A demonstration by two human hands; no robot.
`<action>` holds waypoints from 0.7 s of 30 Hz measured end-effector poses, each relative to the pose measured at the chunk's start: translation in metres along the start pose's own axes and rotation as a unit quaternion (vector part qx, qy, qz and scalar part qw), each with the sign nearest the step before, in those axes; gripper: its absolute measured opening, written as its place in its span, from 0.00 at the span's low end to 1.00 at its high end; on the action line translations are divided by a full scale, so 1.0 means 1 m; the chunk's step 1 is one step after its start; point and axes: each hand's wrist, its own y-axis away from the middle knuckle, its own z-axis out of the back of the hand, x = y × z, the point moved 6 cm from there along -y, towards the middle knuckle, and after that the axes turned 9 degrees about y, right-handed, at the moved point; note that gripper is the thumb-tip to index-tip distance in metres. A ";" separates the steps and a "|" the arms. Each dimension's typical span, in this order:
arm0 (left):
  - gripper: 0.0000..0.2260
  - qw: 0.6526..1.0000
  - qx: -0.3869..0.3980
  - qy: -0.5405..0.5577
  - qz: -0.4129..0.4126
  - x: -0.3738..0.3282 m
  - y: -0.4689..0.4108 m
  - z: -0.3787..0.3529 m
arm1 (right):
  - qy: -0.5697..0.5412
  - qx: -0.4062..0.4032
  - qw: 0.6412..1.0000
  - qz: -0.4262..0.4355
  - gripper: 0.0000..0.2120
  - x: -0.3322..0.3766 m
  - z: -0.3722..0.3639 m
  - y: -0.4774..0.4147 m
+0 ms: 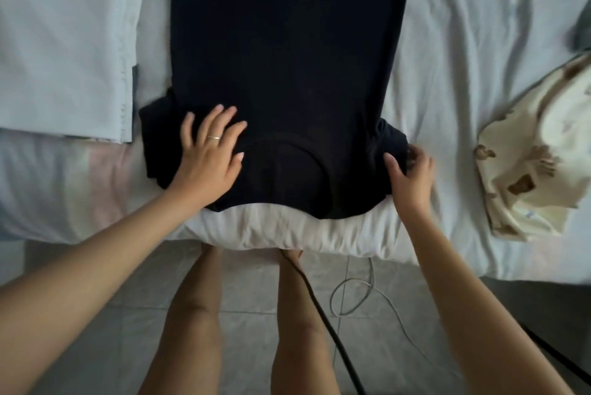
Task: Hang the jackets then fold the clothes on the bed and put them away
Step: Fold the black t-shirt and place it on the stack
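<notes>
home bedroom, bed [463, 43] with pale rumpled sheet, clothes laid out, tiled floor [249, 292]

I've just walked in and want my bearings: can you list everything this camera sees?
shirt: one, black, spread flat mid-bed, collar nearest the person
folded cloth: one stack, pale blue, on the bed at the left
printed cloth: one, cream with brown bears, crumpled on the bed at the right
grey cloth: one, cut off by the right edge
bed: one, white sheet, under the clothes
white cable: one, looped on the floor
black cable: one, running past the legs
floor: pale tiles, below the bed
legs: two, bare, against the bed
left hand: flat on the shirt left of the collar, wearing a ring
right hand: grips the shirt's right sleeve
</notes>
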 end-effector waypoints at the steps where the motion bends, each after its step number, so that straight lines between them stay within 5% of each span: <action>1: 0.21 0.999 -0.008 0.032 -0.021 -0.022 -0.005 -0.002 | 0.001 0.032 0.999 -0.037 0.27 0.000 -0.003 -0.007; 3: 0.21 0.992 -0.006 0.105 -0.071 -0.066 -0.017 -0.011 | 0.048 0.080 0.994 -0.061 0.28 0.003 -0.009 -0.014; 6: 0.21 0.961 0.038 0.261 -0.086 -0.126 -0.035 -0.027 | 0.014 0.092 0.992 -0.080 0.14 0.003 -0.012 -0.020; 8: 0.21 0.933 0.070 0.349 -0.054 -0.155 -0.045 -0.040 | -0.080 0.089 0.989 -0.081 0.04 0.001 -0.002 -0.018; 11: 0.22 0.869 0.120 0.477 0.053 -0.177 -0.057 -0.062 | -0.215 0.143 0.964 -0.062 0.13 0.003 0.011 -0.007; 15: 0.24 0.819 0.158 0.529 0.153 -0.186 -0.068 -0.079 | -0.198 0.152 0.967 0.044 0.07 0.013 0.020 0.004; 17: 0.26 0.747 0.149 0.609 0.222 -0.185 -0.070 -0.075 | -0.179 0.199 0.956 0.122 0.09 0.030 0.017 0.012; 21: 0.32 0.496 0.141 0.802 0.302 -0.168 -0.067 -0.070 | -0.179 0.271 0.919 0.223 0.12 0.070 0.014 0.017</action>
